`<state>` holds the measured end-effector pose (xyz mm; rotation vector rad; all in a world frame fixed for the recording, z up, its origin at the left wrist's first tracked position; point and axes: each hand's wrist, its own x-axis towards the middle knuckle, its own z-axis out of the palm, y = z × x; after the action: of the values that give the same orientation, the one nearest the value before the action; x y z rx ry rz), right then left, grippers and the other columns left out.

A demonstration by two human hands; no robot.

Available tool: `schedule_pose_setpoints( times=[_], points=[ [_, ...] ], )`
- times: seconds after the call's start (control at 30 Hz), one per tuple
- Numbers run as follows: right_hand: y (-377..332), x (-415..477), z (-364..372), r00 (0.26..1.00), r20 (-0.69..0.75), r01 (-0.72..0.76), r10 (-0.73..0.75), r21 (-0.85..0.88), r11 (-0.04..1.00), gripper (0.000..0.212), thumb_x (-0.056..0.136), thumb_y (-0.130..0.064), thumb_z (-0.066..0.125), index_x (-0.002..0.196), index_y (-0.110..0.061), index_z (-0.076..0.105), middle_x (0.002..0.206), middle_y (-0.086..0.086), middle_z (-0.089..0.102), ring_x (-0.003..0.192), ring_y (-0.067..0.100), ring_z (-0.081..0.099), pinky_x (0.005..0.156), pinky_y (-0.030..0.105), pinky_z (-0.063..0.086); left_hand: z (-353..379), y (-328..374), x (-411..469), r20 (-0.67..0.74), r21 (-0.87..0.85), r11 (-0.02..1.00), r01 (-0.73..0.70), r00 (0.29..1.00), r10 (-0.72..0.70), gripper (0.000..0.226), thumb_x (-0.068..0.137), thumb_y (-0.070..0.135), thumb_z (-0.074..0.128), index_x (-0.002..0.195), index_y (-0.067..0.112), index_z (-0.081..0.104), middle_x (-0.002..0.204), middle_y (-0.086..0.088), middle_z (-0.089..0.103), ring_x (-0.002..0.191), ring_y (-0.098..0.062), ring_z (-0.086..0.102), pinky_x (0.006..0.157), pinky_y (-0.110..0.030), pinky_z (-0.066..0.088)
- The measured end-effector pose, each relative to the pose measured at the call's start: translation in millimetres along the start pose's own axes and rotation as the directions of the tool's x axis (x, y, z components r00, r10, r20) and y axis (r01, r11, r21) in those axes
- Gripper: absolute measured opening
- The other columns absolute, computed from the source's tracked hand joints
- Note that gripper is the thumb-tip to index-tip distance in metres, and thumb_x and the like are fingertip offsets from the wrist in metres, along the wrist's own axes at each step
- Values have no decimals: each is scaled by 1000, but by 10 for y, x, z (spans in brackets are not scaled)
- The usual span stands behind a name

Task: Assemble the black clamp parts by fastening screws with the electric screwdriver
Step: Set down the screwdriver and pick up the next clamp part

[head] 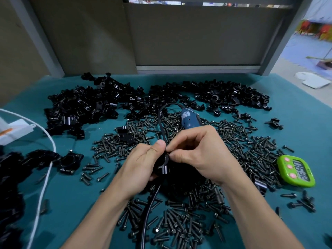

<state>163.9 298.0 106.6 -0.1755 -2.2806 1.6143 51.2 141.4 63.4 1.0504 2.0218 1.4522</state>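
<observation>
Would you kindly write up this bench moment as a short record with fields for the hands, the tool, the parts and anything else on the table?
left hand: grips a black clamp part
right hand: fingers pinch the top of the same clamp part; a screw there cannot be made out
electric screwdriver: blue, lying unheld among the screws beyond the hands
screws: loose, spread over the green table
clamp piles: heaped at the far side and left
timer: green, right of the hands
</observation>
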Motion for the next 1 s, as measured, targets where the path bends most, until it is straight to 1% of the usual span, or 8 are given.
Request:
schedule_pose_setpoints(
  times=[0.1,0.2,0.33,0.43,0.67,0.77,0.87,1.0],
  points=[
    [13,-1,13,1000,-30,-5,5,-9,1000,20,82,3,82,85,-17,82,79,0,79,72,15,75,67,24,58,-11,10,13,-18,5,1000,-7,1000,7,79,91,76,34,59,5,49,45,3,46,42,-12,43,48,-22,37],
    [30,-5,22,997,-73,-32,32,-4,999,17,84,-3,81,88,-19,81,74,3,77,67,20,73,66,35,61,-7,26,19,-35,26,1000,-5,999,6,78,90,78,32,57,9,46,46,6,42,43,-13,40,50,-29,36],
    [47,-5,65,993,-108,-61,46,-139,988,9,88,-17,81,83,-24,79,65,-1,73,57,13,67,59,22,51,-6,53,2,-92,133,991,-29,995,41,69,90,78,31,54,20,37,47,9,34,45,-10,34,52,-38,33],
    [23,-14,139,994,-111,-28,-4,-283,959,21,97,-34,70,77,-28,74,55,-8,63,47,4,52,50,14,38,-2,56,-9,-153,181,979,-97,980,125,70,94,74,31,60,12,35,49,10,32,47,-8,31,48,-30,27],
    [9,12,284,995,-93,-78,46,-382,921,50,107,-37,45,61,-18,37,54,-8,37,53,9,35,52,29,29,44,35,-48,-239,281,944,-173,940,244,60,101,66,31,63,22,42,47,12,36,44,-8,32,45,-17,21],
    [7,-13,246,995,-83,-75,50,-338,938,45,107,-38,46,68,-15,45,58,0,45,55,14,41,56,37,37,54,67,-35,-259,273,946,-174,934,246,57,103,64,31,57,33,42,47,14,38,43,-7,34,45,-15,21],
    [-33,-37,165,1000,-22,6,-13,-297,955,25,105,-29,55,83,-25,64,69,1,60,60,11,51,58,29,43,58,73,-9,-262,250,955,-157,939,223,57,102,64,31,57,30,42,47,13,37,44,-8,34,45,-17,21],
    [-15,-33,171,998,-9,50,-58,-361,931,27,105,-23,55,79,-23,62,67,0,60,62,14,52,59,36,45,91,43,-20,-251,235,962,-142,947,201,57,100,63,30,61,23,41,47,11,36,44,-8,32,45,-19,22]
  ],
)
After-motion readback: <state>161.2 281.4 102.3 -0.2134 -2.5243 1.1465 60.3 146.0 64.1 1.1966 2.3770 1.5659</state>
